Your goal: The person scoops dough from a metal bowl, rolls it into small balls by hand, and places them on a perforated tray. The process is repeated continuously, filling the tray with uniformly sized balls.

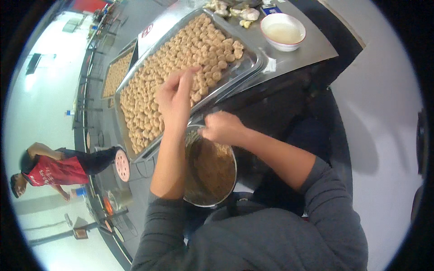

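My left hand (176, 93) is over a metal tray (256, 62) covered with small round tan dough-like balls (176, 50). Its fingers are bent; whether something is between them cannot be told. My right hand (222, 128) is closed above the upper rim of a round metal pot (236, 169), with its fingertips near the rim; its grip is hidden. Brown minced filling (212, 169) lies in the pot, paler near its upper right side. The pot stands close to my body, below the tray's near edge.
A white bowl of cloudy liquid (283, 32) and garlic bulbs (249, 14) lie beyond the tray's right end. Another filled tray (117, 74) is at the left. A person in a red apron (59, 171) stands farther left, near a pink round stool (122, 165).
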A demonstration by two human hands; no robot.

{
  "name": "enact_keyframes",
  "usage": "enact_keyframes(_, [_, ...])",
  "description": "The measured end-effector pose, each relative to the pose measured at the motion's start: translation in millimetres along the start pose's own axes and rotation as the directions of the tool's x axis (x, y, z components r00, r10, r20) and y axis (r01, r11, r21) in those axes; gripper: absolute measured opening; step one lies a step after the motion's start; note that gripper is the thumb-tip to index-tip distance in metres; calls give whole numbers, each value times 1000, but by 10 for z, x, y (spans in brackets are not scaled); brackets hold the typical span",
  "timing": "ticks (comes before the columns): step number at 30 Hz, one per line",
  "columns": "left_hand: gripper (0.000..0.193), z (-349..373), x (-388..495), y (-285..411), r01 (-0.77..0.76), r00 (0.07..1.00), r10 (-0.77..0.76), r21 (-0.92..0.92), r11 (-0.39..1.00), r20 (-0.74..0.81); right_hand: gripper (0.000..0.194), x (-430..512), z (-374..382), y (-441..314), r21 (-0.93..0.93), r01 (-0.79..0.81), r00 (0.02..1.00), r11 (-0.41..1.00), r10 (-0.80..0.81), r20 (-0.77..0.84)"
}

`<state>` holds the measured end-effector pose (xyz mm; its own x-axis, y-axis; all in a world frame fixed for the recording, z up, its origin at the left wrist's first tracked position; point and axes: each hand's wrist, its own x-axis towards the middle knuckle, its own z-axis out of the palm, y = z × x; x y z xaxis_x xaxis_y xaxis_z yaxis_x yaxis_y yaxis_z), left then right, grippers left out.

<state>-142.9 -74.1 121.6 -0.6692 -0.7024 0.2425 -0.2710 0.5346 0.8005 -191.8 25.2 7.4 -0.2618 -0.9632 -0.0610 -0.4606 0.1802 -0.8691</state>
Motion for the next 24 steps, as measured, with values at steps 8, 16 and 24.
enact_keyframes(8, [18, -576, -1668, -1158, 263, 962, -260, 26, 964, -84, 55, 64, 226, -63, 367, -121, 992, 922, 103, 69])
enact_keyframes(16, [36, -741, -2870, -2405, 511, 695, -657, 442, 737, 293, 41, 237, 454, 36, 397, -182, 980, 900, 135, 144])
enact_keyframes(24, [29, -177, -2663, -4109, 317, 850, -409, 297, 900, 331, 44, 399, 629, 75, 191, -253, 949, 948, 205, 239])
